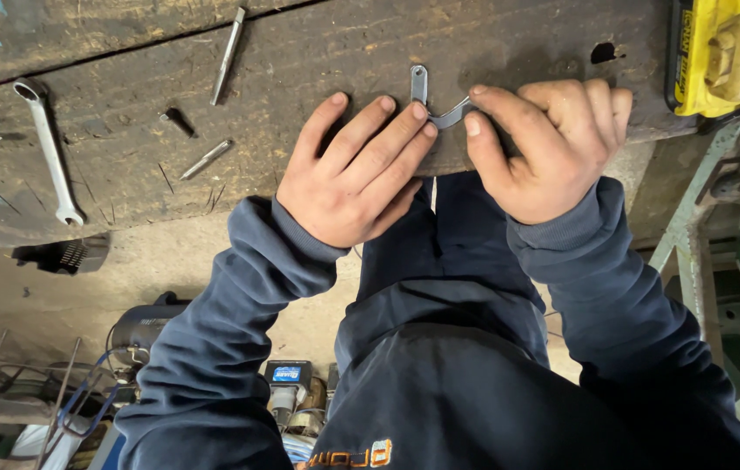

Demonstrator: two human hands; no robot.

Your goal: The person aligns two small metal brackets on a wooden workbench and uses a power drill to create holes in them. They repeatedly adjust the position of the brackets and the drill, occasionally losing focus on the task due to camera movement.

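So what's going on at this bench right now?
A person in a dark blue sweatshirt is working at a worn wooden workbench. Both hands hold a small bent metal bracket against the bench top: the left hand presses its fingers on one side, and the right hand pinches the other end. A combination wrench and a few metal pins lie to the left, untouched. A yellow power tool sits at the bench's right end.

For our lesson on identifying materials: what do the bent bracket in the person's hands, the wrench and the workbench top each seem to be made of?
Bent bracket: likely steel, grey with a dull sheen and a punched hole, pinched by the left hand and right hand.
Wrench: bright, probably plated steel, with shiny highlights.
Workbench top: worn, dark-stained wooden planks with visible grain, cracks and a seam.
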